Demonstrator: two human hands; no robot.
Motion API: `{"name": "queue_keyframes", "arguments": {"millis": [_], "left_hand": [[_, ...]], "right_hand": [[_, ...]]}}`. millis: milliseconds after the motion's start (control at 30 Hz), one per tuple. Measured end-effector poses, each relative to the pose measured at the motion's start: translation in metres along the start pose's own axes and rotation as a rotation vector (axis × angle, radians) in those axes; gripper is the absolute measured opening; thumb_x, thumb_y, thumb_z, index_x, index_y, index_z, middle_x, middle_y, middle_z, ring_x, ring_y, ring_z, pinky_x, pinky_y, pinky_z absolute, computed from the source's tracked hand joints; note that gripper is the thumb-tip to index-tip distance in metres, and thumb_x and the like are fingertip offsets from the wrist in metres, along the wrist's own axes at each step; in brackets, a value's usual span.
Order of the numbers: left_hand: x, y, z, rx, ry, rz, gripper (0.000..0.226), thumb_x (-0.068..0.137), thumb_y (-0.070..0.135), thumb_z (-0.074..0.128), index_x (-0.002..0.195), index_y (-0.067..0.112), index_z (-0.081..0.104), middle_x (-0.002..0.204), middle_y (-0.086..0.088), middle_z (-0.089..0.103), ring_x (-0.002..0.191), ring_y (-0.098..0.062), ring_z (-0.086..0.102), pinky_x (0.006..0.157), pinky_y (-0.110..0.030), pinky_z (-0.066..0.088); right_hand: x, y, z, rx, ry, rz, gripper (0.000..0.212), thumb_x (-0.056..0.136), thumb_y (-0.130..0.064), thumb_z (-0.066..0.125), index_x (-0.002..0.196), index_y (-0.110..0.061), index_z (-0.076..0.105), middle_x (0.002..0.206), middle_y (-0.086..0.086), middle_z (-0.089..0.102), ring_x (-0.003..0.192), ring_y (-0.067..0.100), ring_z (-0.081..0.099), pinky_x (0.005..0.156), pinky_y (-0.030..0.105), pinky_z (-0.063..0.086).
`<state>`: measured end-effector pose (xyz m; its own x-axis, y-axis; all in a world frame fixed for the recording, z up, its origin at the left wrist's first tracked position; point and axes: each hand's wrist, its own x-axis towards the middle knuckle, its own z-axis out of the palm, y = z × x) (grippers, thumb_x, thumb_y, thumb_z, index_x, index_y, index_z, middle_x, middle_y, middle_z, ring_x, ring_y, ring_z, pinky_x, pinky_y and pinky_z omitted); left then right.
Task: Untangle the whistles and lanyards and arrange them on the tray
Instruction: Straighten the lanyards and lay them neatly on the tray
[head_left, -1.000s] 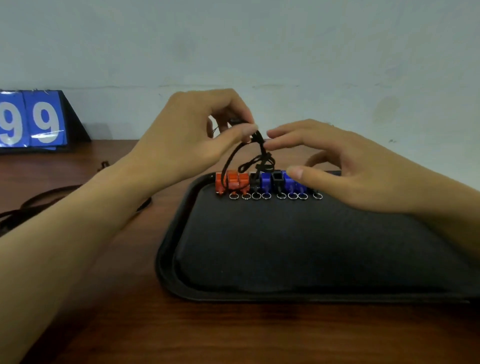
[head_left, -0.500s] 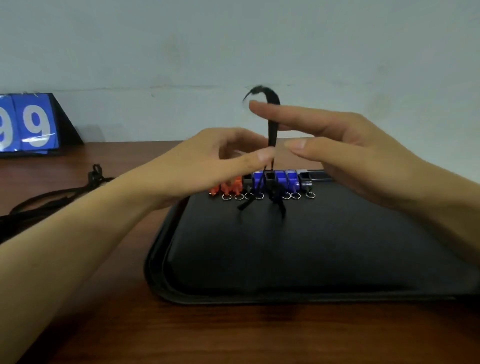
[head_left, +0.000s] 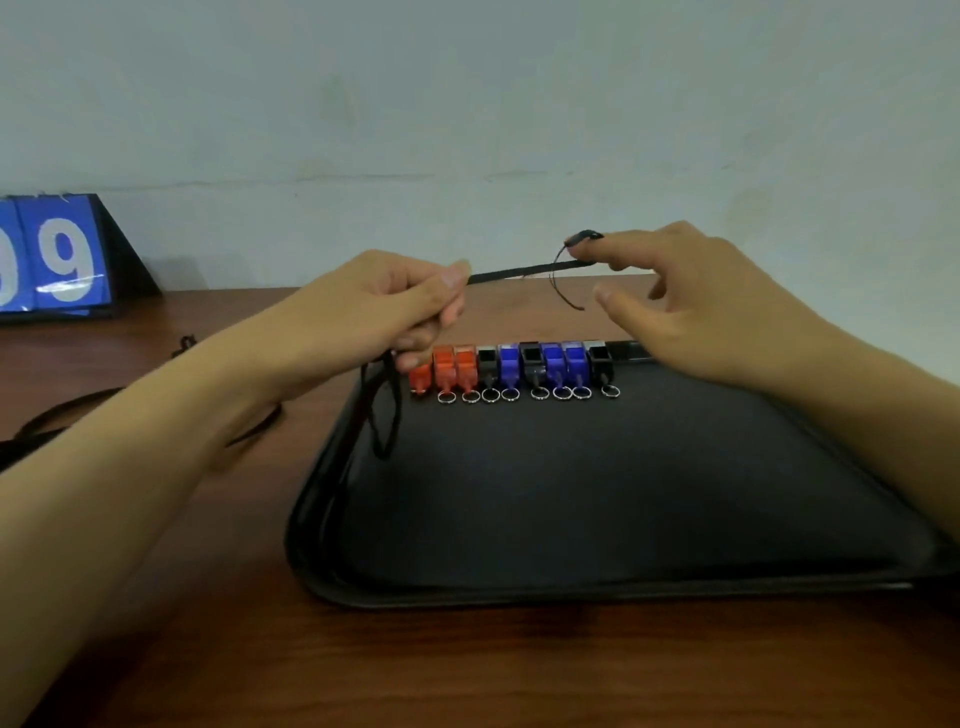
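A black lanyard (head_left: 524, 271) stretches level between my two hands above the back of the black tray (head_left: 597, 592). My left hand (head_left: 374, 317) grips one end in curled fingers, and the rest of the strap hangs down over the tray's left rim. My right hand (head_left: 696, 301) has the lanyard's loop hooked over its straight index fingertip, and a thin cord dangles from there. A row of several orange, black and blue whistles (head_left: 511, 366) with small metal rings stands along the tray's far edge, under my hands.
More black lanyards (head_left: 47, 423) lie on the brown wooden table at the left. A blue flip scoreboard (head_left: 57, 260) showing 9 stands at the back left against the pale wall. The near part of the tray floor holds nothing.
The lanyard hung upright from my raised right finger; my right hand has dropped and moved right, my left hand has pulled left, and the strap now runs level between them.
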<state>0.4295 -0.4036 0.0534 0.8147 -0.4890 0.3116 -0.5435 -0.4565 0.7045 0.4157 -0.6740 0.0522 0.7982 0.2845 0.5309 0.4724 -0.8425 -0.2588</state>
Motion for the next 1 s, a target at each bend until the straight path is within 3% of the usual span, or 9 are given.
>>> {"name": "queue_keyframes", "arguments": {"millis": [100,200,300,400,533,633,767,867,1000], "left_hand": [[0.000,-0.009,-0.009,0.130,0.029,0.005,0.048,0.106,0.044,0.038,0.073,0.012,0.051,0.051,0.004,0.043,0.052,-0.016,0.046,0.064,-0.022,0.041],[0.000,-0.017,-0.014,0.235,0.060,0.007,0.049,0.106,0.043,0.038,0.071,0.012,0.053,0.052,0.002,0.051,0.053,-0.010,0.050,0.066,-0.017,0.042],[0.001,-0.022,-0.016,0.329,0.098,0.019,0.049,0.105,0.043,0.040,0.069,0.014,0.056,0.058,0.000,0.060,0.052,-0.006,0.050,0.061,-0.012,0.041],[0.001,-0.026,-0.021,0.427,0.141,0.048,0.051,0.104,0.047,0.041,0.067,0.017,0.059,0.065,-0.004,0.067,0.059,-0.018,0.058,0.067,-0.026,0.046],[0.000,-0.030,-0.030,0.421,0.187,0.038,0.054,0.103,0.049,0.043,0.064,0.016,0.060,0.067,-0.004,0.068,0.071,-0.034,0.063,0.078,-0.045,0.051],[-0.001,-0.034,-0.031,0.412,0.195,0.017,0.055,0.102,0.049,0.044,0.063,0.015,0.061,0.068,-0.005,0.068,0.074,-0.038,0.063,0.081,-0.048,0.051],[-0.002,-0.040,-0.032,0.395,0.160,-0.028,0.054,0.102,0.051,0.045,0.066,0.014,0.062,0.069,-0.009,0.068,0.077,-0.042,0.062,0.082,-0.049,0.051],[-0.003,-0.039,-0.035,0.381,0.169,-0.024,0.053,0.100,0.051,0.048,0.070,0.014,0.070,0.069,-0.015,0.064,0.074,-0.035,0.062,0.077,-0.042,0.051],[-0.006,-0.037,-0.037,0.387,0.182,-0.045,0.051,0.099,0.050,0.049,0.071,0.015,0.072,0.065,-0.006,0.065,0.068,-0.025,0.063,0.073,-0.035,0.049]], "right_hand": [[0.000,0.002,-0.003,-0.010,0.075,0.045,0.044,0.099,-0.024,0.056,0.142,-0.033,0.056,0.110,-0.027,0.051,0.091,0.000,0.044,0.087,0.017,0.030],[0.004,0.013,-0.010,-0.102,0.094,0.084,0.040,0.099,-0.025,0.057,0.138,-0.029,0.061,0.123,-0.013,0.063,0.081,-0.001,0.047,0.087,0.020,0.033],[0.010,0.028,-0.014,-0.197,0.069,0.066,0.028,0.097,-0.031,0.061,0.123,-0.027,0.072,0.108,-0.006,0.075,0.068,-0.011,0.049,0.074,0.015,0.037],[0.012,0.039,-0.013,-0.194,0.046,0.048,0.016,0.095,-0.036,0.065,0.106,-0.028,0.074,0.084,-0.012,0.070,0.074,0.004,0.061,0.066,0.009,0.035],[0.015,0.044,-0.014,-0.219,0.031,0.025,0.017,0.094,-0.043,0.061,0.091,-0.032,0.073,0.093,-0.002,0.054,0.086,0.016,0.053,0.073,0.029,0.037],[0.013,0.048,-0.019,-0.153,0.005,-0.004,0.024,0.094,-0.049,0.053,0.087,-0.038,0.073,0.104,-0.002,0.054,0.102,0.020,0.054,0.087,0.038,0.048],[0.010,0.050,-0.021,-0.101,-0.166,-0.005,0.033,0.102,-0.043,0.044,0.091,-0.034,0.074,0.086,-0.017,0.069,0.090,0.018,0.067,0.088,0.041,0.053],[0.012,0.056,-0.022,-0.131,-0.186,0.010,0.031,0.103,-0.040,0.047,0.090,-0.031,0.074,0.084,-0.015,0.067,0.085,0.017,0.065,0.081,0.033,0.051],[0.012,0.068,-0.029,-0.189,-0.162,0.055,0.026,0.102,-0.041,0.050,0.091,-0.032,0.071,0.078,-0.013,0.067,0.075,0.011,0.064,0.067,0.020,0.045]]}}
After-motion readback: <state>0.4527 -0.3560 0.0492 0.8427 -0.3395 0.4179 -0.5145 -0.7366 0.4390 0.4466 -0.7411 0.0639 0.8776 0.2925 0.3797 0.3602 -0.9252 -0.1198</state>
